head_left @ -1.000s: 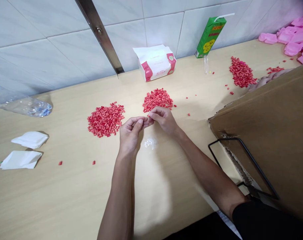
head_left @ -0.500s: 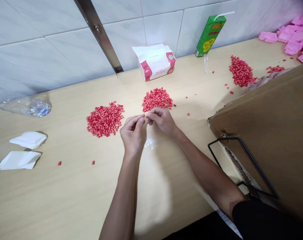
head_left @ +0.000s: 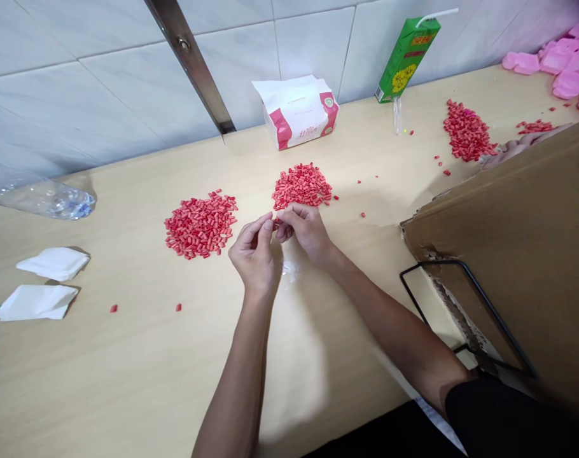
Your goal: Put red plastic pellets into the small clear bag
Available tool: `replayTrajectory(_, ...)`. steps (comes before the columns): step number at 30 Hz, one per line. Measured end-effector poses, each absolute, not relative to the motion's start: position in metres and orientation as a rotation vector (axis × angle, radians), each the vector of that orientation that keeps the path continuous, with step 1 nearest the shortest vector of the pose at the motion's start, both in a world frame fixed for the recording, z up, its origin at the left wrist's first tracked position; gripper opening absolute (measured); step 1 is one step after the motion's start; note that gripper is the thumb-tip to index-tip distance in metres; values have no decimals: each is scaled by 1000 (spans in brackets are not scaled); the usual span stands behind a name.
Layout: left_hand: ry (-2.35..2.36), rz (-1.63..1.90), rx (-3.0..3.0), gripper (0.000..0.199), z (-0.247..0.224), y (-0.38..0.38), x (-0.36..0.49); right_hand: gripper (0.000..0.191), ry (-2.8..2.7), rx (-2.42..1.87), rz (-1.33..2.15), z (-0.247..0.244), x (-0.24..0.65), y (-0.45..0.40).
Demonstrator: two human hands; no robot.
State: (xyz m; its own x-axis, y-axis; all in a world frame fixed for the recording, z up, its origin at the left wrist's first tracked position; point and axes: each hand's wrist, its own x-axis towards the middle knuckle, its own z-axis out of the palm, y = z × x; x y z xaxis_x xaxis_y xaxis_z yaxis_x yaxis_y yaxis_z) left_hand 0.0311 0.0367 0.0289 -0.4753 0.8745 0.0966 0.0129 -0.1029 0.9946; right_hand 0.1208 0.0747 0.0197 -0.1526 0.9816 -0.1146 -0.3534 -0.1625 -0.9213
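My left hand (head_left: 256,251) and my right hand (head_left: 308,232) meet fingertip to fingertip over the table, both closed in a pinch. A small red plastic piece (head_left: 277,220) shows at the right fingertips, partly covered by them. What the left fingertips hold is too small to make out. Just beyond my right hand lies a heap of small red pieces (head_left: 303,184). Another red heap (head_left: 201,224), of short tube-like pieces, is left of my left hand. On the table below my hands is a small clear plastic scrap (head_left: 289,271).
A tissue pack (head_left: 299,114) and a green drink carton (head_left: 408,60) stand by the wall. A cardboard box (head_left: 509,248) with a black metal frame (head_left: 490,305) blocks the right. Folded tissues (head_left: 36,302) and a clear bottle (head_left: 46,194) lie left. Another person's hand (head_left: 513,149) shows behind the box.
The red piece shows more clearly between my fingertips, and my right fingers have closed in toward my left ones. The view has shifted slightly.
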Motion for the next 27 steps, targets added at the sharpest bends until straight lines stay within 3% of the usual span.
replayTrajectory(27,1647,1653,1397,13,21,35,26,25,-934,-905,1549,17,118,73)
